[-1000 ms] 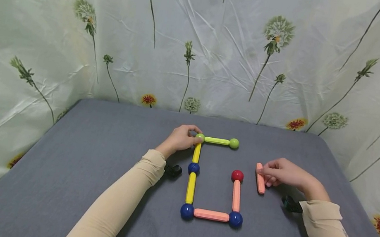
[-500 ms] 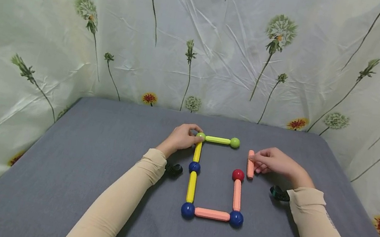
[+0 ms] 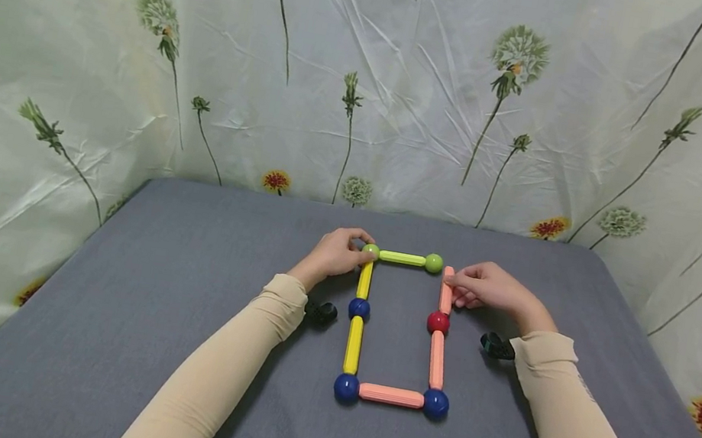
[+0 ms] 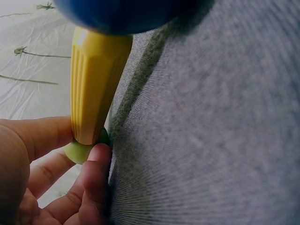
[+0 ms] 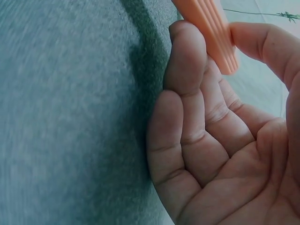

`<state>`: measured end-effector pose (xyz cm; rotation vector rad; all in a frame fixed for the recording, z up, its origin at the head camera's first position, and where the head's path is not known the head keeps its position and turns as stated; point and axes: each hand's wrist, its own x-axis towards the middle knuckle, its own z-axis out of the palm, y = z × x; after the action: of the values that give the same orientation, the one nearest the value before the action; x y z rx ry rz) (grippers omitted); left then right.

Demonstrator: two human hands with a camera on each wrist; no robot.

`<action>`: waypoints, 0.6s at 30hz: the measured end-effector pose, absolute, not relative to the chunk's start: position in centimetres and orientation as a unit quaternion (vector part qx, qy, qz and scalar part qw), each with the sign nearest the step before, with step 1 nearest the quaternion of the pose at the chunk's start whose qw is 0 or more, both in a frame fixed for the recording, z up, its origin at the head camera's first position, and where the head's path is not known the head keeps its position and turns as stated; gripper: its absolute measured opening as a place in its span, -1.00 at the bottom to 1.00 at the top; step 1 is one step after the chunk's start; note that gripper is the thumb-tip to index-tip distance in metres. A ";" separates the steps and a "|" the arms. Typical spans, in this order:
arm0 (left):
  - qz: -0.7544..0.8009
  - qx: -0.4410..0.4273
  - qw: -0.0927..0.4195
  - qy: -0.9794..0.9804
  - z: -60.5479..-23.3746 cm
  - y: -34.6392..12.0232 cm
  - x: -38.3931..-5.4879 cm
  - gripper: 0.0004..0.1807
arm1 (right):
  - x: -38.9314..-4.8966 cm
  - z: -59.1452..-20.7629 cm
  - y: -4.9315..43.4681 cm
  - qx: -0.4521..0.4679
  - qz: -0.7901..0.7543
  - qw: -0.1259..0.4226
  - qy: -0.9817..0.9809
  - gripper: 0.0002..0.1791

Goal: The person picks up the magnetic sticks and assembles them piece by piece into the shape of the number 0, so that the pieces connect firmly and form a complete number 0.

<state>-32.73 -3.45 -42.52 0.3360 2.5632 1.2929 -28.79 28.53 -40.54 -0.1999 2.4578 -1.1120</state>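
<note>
My left hand [image 3: 336,253] pinches the light green ball [image 3: 371,252] at the far left corner of a frame of rods and balls. From that ball a yellow rod [image 4: 91,89] leads to a blue ball [image 3: 359,309], and a lime rod [image 3: 402,259] runs right to a second green ball [image 3: 433,263]. Between thumb and fingertips, my right hand [image 3: 494,288] holds a ribbed salmon-pink rod [image 5: 211,28]. Its near end is right at the red ball [image 3: 438,322]; its far end stands just right of the second green ball.
A second yellow rod [image 3: 354,345], a pink bottom rod [image 3: 391,395], a pink side rod [image 3: 436,360] and two blue balls form the frame's near part. All lies on a grey cloth-covered table [image 3: 192,378]. A flower-print curtain [image 3: 412,105] hangs behind.
My right hand has carried the pink rod left and slightly away from me, from beside the frame to the red ball. The left hand has stayed at the green ball.
</note>
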 end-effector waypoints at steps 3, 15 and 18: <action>0.442 0.114 0.126 0.881 -42.5 -3.4 -32.7 -0.67 | -28.9 -40.5 28.2 -0.072 -0.396 0.221 0.888 -0.60; 0.442 0.114 0.123 0.881 -42.6 -3.4 -32.8 -0.68 | -29.3 -40.5 27.2 -0.065 -0.392 0.224 0.890 -0.61; 0.442 0.113 0.125 0.881 -42.7 -3.4 -32.9 -0.68 | -29.4 -40.7 27.2 -0.061 -0.391 0.226 0.890 -0.62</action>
<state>-32.87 -3.43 -42.66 0.3278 2.5675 1.2873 -29.44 27.18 -40.68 -0.1682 2.4544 -1.0787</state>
